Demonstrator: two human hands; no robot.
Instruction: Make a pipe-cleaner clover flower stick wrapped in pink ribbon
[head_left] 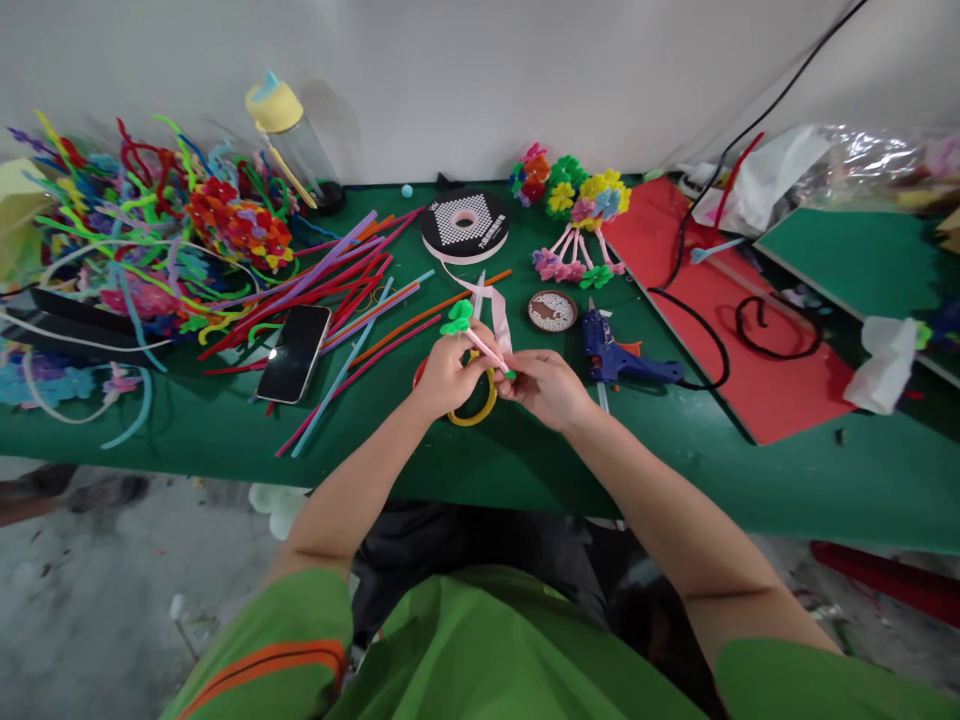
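My left hand (448, 374) is closed on a pipe-cleaner flower (457, 318) with a green head and a pink-wrapped stem. The fingers of my right hand (546, 388) pinch the stem's lower end, where a bit of green shows. A pale pink ribbon (498, 318) runs from the black-faced spool (465, 226) down to my hands. Under them lies a pair of scissors with a yellow handle (475, 414), partly hidden by my left hand. To the right of my right hand rests a blue glue gun (622, 355), close to a round patterned disc (553, 311).
Loose pipe cleaners (360, 345) and a phone (294, 352) lie to the left, by a heap of colourful flowers (232, 220). A bottle (292, 140) stands behind. Finished flowers (577, 200) lie at the back; a black cord (712, 350) crosses a red board (720, 330).
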